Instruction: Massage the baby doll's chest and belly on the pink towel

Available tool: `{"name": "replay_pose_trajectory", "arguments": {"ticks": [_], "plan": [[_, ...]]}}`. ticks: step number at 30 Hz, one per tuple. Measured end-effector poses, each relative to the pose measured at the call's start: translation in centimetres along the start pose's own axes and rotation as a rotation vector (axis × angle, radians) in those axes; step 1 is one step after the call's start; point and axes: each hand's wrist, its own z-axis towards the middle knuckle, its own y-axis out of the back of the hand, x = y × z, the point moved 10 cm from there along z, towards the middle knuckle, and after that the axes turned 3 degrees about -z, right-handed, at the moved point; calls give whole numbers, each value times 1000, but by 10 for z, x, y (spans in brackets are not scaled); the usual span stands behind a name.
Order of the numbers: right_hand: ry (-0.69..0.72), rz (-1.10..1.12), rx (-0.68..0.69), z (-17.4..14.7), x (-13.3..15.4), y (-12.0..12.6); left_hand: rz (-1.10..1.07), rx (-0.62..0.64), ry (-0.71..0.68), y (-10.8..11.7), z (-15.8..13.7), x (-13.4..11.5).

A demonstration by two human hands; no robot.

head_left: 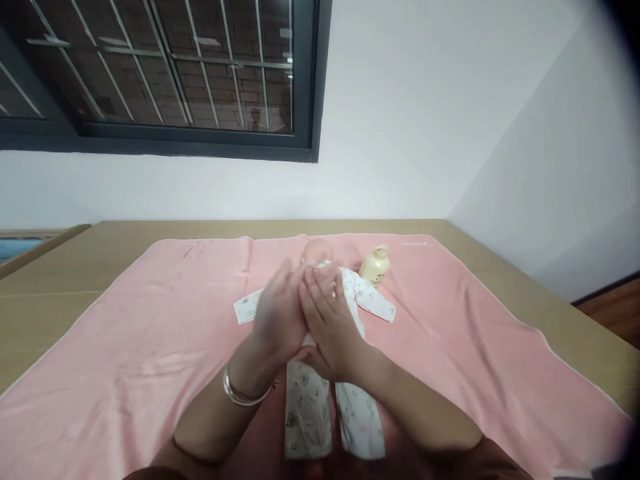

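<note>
A blanket (190, 300) lies spread over the surface (135, 232). On its middle lies a doll (307, 393), head (318, 249) at the far end, legs nearest. A bottle (375, 268) stands right of the head, just behind the sleeve (376, 303) there. The left hand (281, 317) and right hand (330, 320) meet above the torso. Behind rises a wall (400, 120), with a window (200, 87) at left.

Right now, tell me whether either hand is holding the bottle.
No, the bottle sits on the pink blanket, apart from the left hand and right hand.
</note>
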Motion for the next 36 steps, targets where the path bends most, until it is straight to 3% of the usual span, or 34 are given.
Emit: {"name": "replay_pose_trajectory", "arguments": {"ticks": [2, 4, 8, 11, 13, 15, 17, 21, 25, 27, 30, 33, 36], "plan": [[39, 42, 57, -2, 14, -13, 24, -36, -116, 13, 4, -29], [87, 114, 59, -3, 27, -13, 76, -53, -203, 22, 5, -42], [149, 222, -13, 1, 25, 4, 106, -50, -217, 20, 13, -16], [103, 179, -89, 6, -10, 9, 101, -25, -114, 12, 25, 22], [-2, 125, -114, 8, -45, 1, 105, -4, -65, 10, 34, 36], [-207, 98, -92, 5, -85, -16, 152, -12, -87, 17, 44, 36], [-366, 112, -6, 0, -114, -40, 265, -93, -200, 37, 56, 24], [-316, 181, 244, -2, -120, -86, 487, -288, -379, 82, 79, 13], [-266, 230, 287, -3, -131, -97, 669, -397, -400, 115, 94, 27], [-372, 188, 280, -8, -151, -98, 741, -427, -431, 124, 96, 31], [-651, 22, 309, -25, -179, -102, 793, -466, -515, 135, 94, 28], [-786, -108, 346, -35, -172, -105, 796, -508, -564, 143, 92, 25], [-597, -115, 375, -22, -140, -113, 799, -528, -572, 147, 91, 25]]}}
